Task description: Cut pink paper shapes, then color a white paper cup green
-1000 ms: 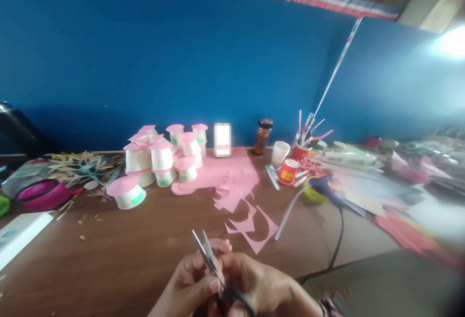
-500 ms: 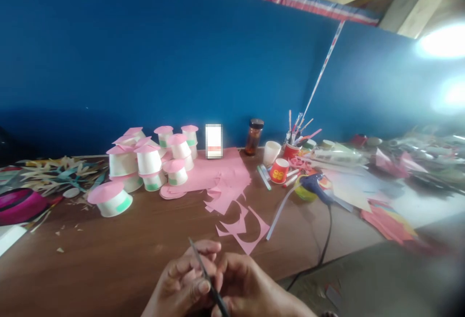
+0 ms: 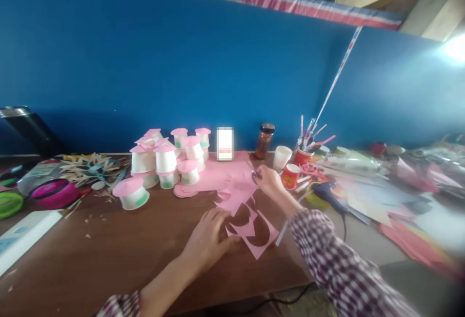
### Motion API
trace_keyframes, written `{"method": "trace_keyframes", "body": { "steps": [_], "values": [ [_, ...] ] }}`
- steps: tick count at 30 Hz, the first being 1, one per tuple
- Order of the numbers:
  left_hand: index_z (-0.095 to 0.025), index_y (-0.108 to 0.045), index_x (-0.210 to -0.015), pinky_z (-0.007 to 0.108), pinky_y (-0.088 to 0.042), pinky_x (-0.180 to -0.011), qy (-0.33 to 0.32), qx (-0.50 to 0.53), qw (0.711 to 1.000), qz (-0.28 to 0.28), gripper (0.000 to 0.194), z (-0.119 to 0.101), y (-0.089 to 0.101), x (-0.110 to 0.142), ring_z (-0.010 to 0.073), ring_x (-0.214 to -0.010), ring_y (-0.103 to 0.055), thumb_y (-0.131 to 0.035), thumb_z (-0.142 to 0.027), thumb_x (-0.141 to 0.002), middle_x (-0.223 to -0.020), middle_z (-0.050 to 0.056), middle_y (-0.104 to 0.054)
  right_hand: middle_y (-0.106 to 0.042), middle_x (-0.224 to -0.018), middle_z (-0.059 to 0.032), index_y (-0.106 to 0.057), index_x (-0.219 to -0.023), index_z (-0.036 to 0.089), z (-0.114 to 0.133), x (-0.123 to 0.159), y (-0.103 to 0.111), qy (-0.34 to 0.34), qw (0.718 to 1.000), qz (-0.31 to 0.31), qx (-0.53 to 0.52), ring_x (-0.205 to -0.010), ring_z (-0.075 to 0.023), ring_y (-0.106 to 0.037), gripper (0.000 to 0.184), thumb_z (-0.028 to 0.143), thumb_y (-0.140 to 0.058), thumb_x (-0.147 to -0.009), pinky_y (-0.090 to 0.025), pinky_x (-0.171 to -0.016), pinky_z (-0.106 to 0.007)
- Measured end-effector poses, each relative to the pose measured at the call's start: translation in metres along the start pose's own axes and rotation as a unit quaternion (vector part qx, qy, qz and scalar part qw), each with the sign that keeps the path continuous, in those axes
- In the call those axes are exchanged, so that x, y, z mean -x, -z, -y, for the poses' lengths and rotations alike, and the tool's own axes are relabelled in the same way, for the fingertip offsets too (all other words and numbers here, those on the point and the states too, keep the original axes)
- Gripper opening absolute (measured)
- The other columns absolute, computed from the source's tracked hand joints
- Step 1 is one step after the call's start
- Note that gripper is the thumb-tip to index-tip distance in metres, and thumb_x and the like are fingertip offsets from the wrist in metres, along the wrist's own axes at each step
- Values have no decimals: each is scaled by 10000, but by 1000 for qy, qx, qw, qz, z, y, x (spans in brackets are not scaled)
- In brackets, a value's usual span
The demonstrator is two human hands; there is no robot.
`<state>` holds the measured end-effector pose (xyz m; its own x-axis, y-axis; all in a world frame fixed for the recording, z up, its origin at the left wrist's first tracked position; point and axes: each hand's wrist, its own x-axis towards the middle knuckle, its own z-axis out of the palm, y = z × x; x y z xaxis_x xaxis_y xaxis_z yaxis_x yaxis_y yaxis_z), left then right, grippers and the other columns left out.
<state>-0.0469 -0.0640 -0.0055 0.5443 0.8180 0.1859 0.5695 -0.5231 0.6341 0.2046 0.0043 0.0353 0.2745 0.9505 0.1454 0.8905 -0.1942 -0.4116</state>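
My right hand (image 3: 269,181) reaches out over the table and grips a small pair of scissors (image 3: 251,166), blades pointing away, above the pink paper sheets (image 3: 218,176). My left hand (image 3: 209,237) is low over the table with its fingers extended and thumb apart, holding nothing. Its fingertips are beside the cut pink paper scraps (image 3: 267,229); whether they touch cannot be made out. To the left stand stacked white paper cups (image 3: 165,163) topped with pink paper. A single capped cup (image 3: 134,201) sits in front of them.
A brown jar (image 3: 265,142), a white cup (image 3: 282,157) and a red cup (image 3: 290,175) stand at the back right, near a glue gun (image 3: 329,196). At left lie a magenta tape roll (image 3: 54,194) and a white power strip (image 3: 29,237). A blue wall (image 3: 181,65) rises behind.
My hands have parted from the near edge. The right one has gone forward and right with the scissors; the left one has opened and moved forward. The view has turned left.
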Motion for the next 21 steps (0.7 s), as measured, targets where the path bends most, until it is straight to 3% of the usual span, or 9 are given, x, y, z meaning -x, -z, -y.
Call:
{"method": "trace_keyframes", "body": {
  "steps": [6,10,12,16,21],
  "values": [
    [-146,-430,-1356,506,-220,-1079,24,-151,988,24,848,12,-18,-74,379,-1353,-239,-547,-669,-699,-1455,209,-326,-687,-921,-151,-611,-1006,116,-4,-28,-24,-51,996,17,69,-881,-247,-653,231,295,-543,-876,-426,-659,-276],
    [-247,-365,-1404,567,-102,-1089,37,-179,982,52,907,20,-34,-103,400,-1392,-108,-519,-739,-659,-1519,157,-230,-659,-1003,-152,-623,-1022,106,-7,-35,-28,-64,993,41,95,-964,-252,-627,238,294,-527,-911,-471,-749,-318],
    [-261,-380,-1395,559,-102,-1095,21,-180,982,58,804,22,-41,-104,371,-1392,-148,-475,-699,-727,-1509,129,-274,-630,-1073,-117,-605,-1075,120,-7,-38,-31,-70,990,63,104,-963,-229,-616,249,302,-540,-918,-498,-793,-362],
    [-216,-394,-1389,453,-144,-1130,-13,-182,982,47,551,22,-49,-92,259,-1372,-263,-373,-461,-896,-1468,78,-378,-576,-1167,-103,-551,-1175,130,-5,-38,-33,-78,987,93,110,-965,-210,-606,313,291,-571,-907,-521,-812,-399],
    [-213,-546,-1256,384,-298,-1073,-68,-189,979,32,399,18,-45,-72,219,-1235,-471,-413,-162,-884,-1304,73,-568,-601,-1115,-128,-599,-1112,125,-1,-26,-23,-39,990,74,110,-963,-238,-610,262,294,-515,-930,-500,-798,-384]
  ]
}}
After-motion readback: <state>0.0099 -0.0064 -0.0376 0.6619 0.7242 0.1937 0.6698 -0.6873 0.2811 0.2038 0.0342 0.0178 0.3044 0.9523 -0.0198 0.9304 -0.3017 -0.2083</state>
